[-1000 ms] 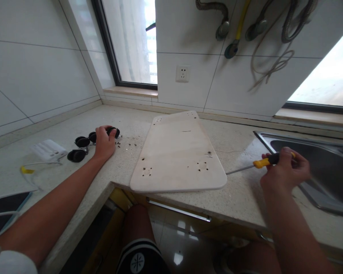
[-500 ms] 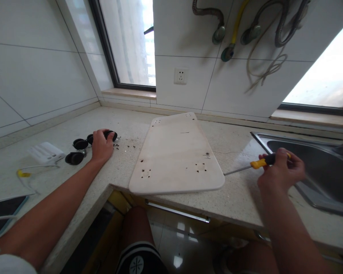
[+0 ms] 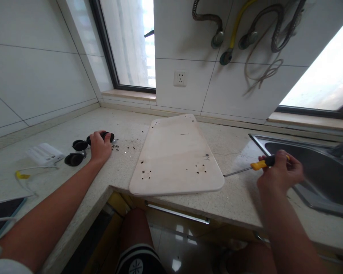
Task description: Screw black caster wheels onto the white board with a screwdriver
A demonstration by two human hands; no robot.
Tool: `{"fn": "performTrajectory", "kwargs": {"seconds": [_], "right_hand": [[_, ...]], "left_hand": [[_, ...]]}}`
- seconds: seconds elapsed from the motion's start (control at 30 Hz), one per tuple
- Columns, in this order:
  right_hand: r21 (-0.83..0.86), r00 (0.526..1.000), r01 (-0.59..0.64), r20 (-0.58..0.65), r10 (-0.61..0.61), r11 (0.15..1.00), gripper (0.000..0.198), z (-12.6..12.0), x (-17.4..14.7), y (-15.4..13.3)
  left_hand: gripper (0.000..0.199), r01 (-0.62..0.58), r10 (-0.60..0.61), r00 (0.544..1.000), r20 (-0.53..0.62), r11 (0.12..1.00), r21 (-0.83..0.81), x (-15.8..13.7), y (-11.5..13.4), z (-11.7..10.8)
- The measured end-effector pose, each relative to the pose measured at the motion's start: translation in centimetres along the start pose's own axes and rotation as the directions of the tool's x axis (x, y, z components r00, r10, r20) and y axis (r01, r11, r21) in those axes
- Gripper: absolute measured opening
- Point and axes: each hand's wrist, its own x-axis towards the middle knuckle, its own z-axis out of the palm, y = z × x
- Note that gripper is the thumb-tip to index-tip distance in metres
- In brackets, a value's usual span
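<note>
My left hand (image 3: 100, 147) is closed around a black caster (image 3: 110, 136) at the counter's left, its wheel showing past my fingers. Two more black casters, an upper one (image 3: 79, 145) and a lower one (image 3: 74, 159), lie just left of that hand. At the right, my right hand (image 3: 280, 170) grips a screwdriver (image 3: 262, 164) by its yellow and black handle, the shaft pointing left with its tip by the board's right edge. Between my hands lies a white board (image 3: 174, 152) with rounded corners and groups of screw holes near its corners. Small dark screws (image 3: 116, 147) are scattered beside my left hand.
A steel sink (image 3: 311, 167) is set into the counter at the right. A white box-shaped device (image 3: 45, 153) with a cable and a dark tablet-like object (image 3: 4, 217) lie at the far left. The board's near edge reaches the counter's front edge.
The view has shifted slightly. Both hands keep their grips almost in place, and the board and casters lie as before.
</note>
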Motion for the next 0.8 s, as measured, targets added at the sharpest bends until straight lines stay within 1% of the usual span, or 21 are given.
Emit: {"fn": "performTrajectory", "kwargs": {"seconds": [0.13,0.2,0.27,0.37,0.43,0.47,0.53,0.6,0.63,0.7,0.8], "right_hand": [[0.022,0.999,-0.011,-0.037,0.012,1.0,0.017,0.3,0.0,-1.1],[0.042,0.999,0.003,-0.047,-0.002,0.999,0.014,0.9,0.1,-2.4],[0.065,0.998,0.042,-0.043,-0.039,0.997,0.02,2.1,0.2,-4.3],[0.093,0.992,0.113,0.037,-0.117,0.989,0.025,5.2,-0.4,-7.8],[0.11,0.975,0.162,0.137,-0.177,0.981,0.025,7.9,-1.5,-9.7],[0.124,0.959,0.187,0.194,-0.208,0.975,0.026,9.5,-2.3,-10.3],[0.14,0.91,0.217,0.33,-0.252,0.966,0.027,12.7,-4.3,-10.9],[0.156,0.842,0.229,0.463,-0.276,0.961,0.026,16.0,-6.9,-10.6],[0.17,0.802,0.231,0.524,-0.287,0.958,0.027,17.6,-8.3,-10.2],[0.193,0.712,0.222,0.637,-0.294,0.956,0.036,20.7,-11.4,-8.9],[0.195,0.588,0.193,0.762,-0.273,0.962,0.05,24.8,-16.1,-6.2]], "left_hand": [[0.019,0.025,-0.026,0.999,-0.045,0.999,-0.024,-0.1,0.0,-0.1],[0.019,0.037,-0.039,0.998,-0.055,0.999,-0.034,0.0,-0.1,-0.1],[0.02,0.05,-0.052,0.997,-0.055,0.998,-0.044,0.1,-0.2,0.0],[0.017,0.063,-0.066,0.997,-0.042,0.996,-0.066,0.2,-0.3,0.1],[0.015,0.066,-0.069,0.997,-0.03,0.994,-0.086,0.3,-0.2,0.1],[0.014,0.067,-0.07,0.997,-0.025,0.993,-0.096,0.3,-0.1,0.1],[0.013,0.074,-0.077,0.997,-0.022,0.991,-0.114,0.3,0.0,0.2],[0.013,0.086,-0.091,0.995,-0.03,0.988,-0.126,0.3,0.0,0.3],[0.012,0.093,-0.098,0.994,-0.039,0.987,-0.128,0.3,0.0,0.4],[0.012,0.103,-0.111,0.992,-0.06,0.986,-0.129,0.3,-0.1,0.6],[0.013,0.112,-0.123,0.989,-0.087,0.986,-0.12,0.4,-0.5,0.9]]}}
